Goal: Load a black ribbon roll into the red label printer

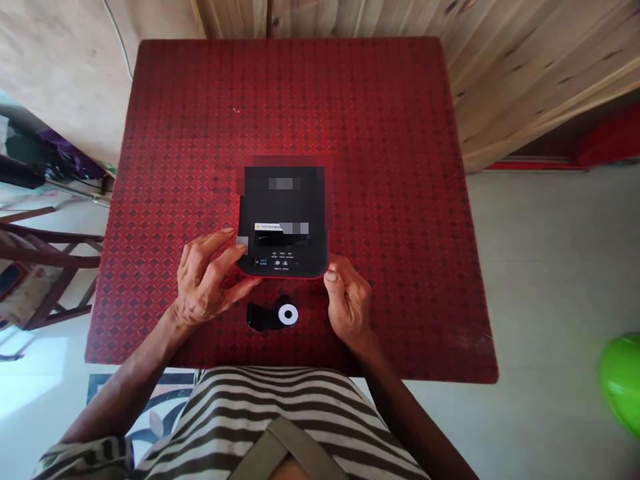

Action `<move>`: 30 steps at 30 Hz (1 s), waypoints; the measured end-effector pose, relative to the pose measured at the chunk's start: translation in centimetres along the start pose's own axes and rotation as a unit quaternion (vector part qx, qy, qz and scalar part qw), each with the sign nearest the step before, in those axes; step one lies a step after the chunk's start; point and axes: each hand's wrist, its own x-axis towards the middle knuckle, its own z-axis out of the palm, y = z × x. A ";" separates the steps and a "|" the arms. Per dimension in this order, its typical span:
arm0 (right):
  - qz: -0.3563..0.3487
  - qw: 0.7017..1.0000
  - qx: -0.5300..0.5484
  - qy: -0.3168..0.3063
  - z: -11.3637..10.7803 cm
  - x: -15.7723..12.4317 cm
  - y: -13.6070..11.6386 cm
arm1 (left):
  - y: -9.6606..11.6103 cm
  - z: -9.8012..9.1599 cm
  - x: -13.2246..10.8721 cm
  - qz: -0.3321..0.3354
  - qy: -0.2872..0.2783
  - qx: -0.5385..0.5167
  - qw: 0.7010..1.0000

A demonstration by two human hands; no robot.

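A flat black device [283, 207] with rounded corners and a thin red rim lies in front of me above the red tabletop. On its face are a white warning label [265, 227], a dark slot and several small printed marks; its far part is blurred out. My left hand [203, 280] is at its near left corner, index fingertip on top, thumb along the front edge, the other fingers spread beside it. My right hand [350, 300] grips the near right corner, thumb on top and fingers curled under. Closer to me rests a black strap-like piece [261, 317] beside a white ring [288, 314] with a dark centre.
The table [400, 200] has a red diamond-patterned cover. A wooden panel wall [350, 19] stands behind it. To the left is a dark wooden chair [60, 241]; a green rounded object [623, 383] sits on the floor at the right. My striped shirt [280, 413] is near the front edge.
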 end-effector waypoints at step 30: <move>-0.187 0.973 -0.123 0.055 -3.2 6.3 -4.4 | 1.5 0.6 0.4 -0.085 0.012 -0.085 0.993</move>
